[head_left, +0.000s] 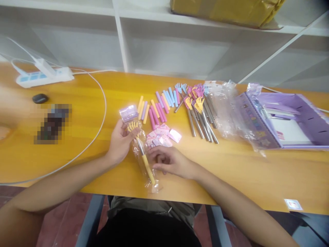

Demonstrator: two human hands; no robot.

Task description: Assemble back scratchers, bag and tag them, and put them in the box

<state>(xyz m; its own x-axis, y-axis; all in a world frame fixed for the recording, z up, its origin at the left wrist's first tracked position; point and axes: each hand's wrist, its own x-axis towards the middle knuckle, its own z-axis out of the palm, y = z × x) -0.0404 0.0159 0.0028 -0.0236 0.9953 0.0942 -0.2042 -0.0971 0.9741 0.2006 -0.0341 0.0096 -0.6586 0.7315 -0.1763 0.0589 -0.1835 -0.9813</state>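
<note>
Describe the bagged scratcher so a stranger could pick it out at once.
Start at the yellow-brown table and find the left hand over it. That hand grips a clear bag slanting toward the front edge, with the scratcher inside. Unlike the bare-shafted heap farther right, this yellow-clawed one wears a yellow grip on its lower shaft.

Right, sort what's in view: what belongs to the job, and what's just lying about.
Likely part of the job:
- bagged yellow claw stick, in the left hand
- loose claw-headed rods
- coloured tubes
- small printed cards
- clear bags

Apparently just lying about:
- mouse
- power strip
- taped box on the shelf
</note>
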